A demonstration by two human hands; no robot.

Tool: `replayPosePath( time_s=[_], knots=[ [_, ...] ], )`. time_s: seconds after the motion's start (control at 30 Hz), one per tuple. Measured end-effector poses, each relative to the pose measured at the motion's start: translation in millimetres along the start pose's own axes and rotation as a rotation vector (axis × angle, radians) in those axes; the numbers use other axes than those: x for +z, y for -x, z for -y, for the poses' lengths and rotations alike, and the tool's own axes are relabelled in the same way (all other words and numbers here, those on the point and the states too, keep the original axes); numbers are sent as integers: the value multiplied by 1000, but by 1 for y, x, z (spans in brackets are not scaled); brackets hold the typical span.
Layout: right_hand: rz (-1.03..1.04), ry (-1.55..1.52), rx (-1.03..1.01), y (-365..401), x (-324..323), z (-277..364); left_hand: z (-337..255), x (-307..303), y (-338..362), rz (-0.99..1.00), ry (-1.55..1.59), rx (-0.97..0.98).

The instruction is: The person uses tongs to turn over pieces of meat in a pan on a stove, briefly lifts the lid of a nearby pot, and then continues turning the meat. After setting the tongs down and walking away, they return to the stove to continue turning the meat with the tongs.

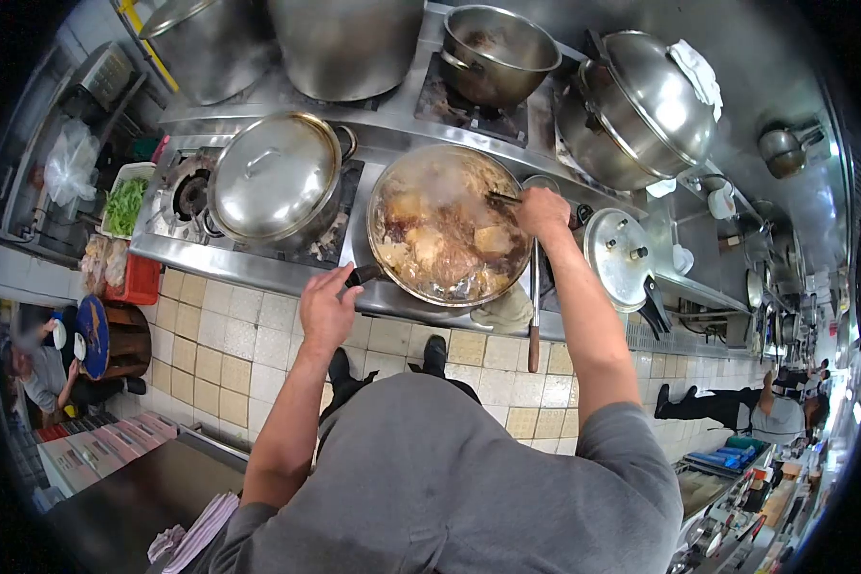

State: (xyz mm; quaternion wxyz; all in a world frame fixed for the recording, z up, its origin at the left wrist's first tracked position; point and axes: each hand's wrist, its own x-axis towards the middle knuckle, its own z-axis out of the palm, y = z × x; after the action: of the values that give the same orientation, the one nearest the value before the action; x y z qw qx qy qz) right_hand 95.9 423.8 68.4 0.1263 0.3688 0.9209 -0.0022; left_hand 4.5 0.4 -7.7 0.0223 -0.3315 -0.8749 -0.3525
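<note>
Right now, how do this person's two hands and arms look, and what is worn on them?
The left hand and right hand are bare, with no glove or watch visible. The grey sleeves are short and leave both forearms bare.

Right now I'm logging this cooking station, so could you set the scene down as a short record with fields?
Left grip: open, beside the pan's black handle; contact unclear
Right grip: closed on a dark utensil
Vessel: wide round steel pan
Contents: brown, steaming food with paler chunks
Left of pan: domed-lid steel pot
Right of pan: silver lidded pot with black handle
</note>
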Motion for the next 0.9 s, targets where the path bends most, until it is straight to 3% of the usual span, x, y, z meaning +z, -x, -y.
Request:
replayPosePath(
  time_s=[0.17,0.4,0.53,0.67,0.9],
  knots=[
    [29,84,-71,-8,-5,14,2,2,-1,7,21,-9],
    [-20,56,-6,30,-44,27,-1,-1,-1,-12,13,-7],
    [-92,74,-150,59,-37,52,-5,-4,-1,21,13,-52],
    [-1,104,-383,83,-23,115,-7,-5,-1,33,34,-67],
    [-7,153,-447,84,0,168,-6,-5,3,32,14,-64]
  ],
)
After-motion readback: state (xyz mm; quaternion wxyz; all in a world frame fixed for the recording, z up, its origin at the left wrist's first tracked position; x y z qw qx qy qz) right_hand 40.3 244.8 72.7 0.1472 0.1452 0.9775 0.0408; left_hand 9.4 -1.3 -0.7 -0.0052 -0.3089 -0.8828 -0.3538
